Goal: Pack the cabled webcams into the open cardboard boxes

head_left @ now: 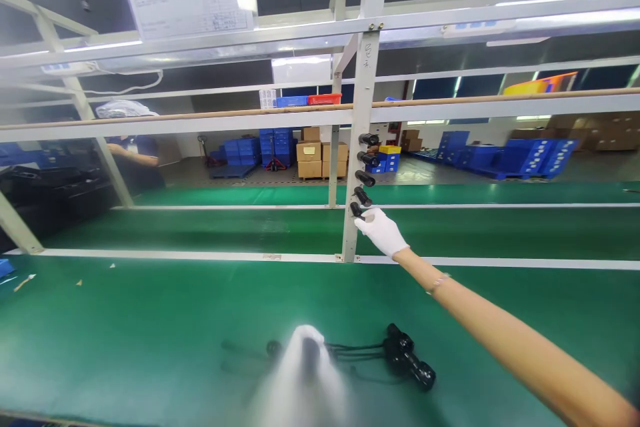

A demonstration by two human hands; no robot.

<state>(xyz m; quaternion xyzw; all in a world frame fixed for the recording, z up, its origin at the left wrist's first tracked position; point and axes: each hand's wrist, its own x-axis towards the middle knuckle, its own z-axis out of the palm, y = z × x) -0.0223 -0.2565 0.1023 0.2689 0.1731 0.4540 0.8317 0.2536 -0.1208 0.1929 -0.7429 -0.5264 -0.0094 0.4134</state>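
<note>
My right hand (pixel 383 231), in a white glove, reaches to the upright post (pixel 364 87). Its fingertips are closed at the lowest black cylindrical piece (pixel 356 209), which touches the post. Several similar black pieces (pixel 365 178) stick out in a column above it. Low in the middle, my left hand (pixel 307 373) is a white blur, also gloved, and its fingers cannot be made out. Beside it on the green bench lies a black cabled assembly (pixel 403 352) with rounded cylindrical ends. Its thin cables (pixel 355 349) run towards the left hand, which hides part of them.
The green bench top (pixel 150 320) spreads across the view, with small scraps (pixel 25 282) at the left. A white metal frame with a crossbar (pixel 210 125) spans it. Behind stand blue crates (pixel 275 147) and cardboard boxes (pixel 310 160). Another person (pixel 133 157) is at the left.
</note>
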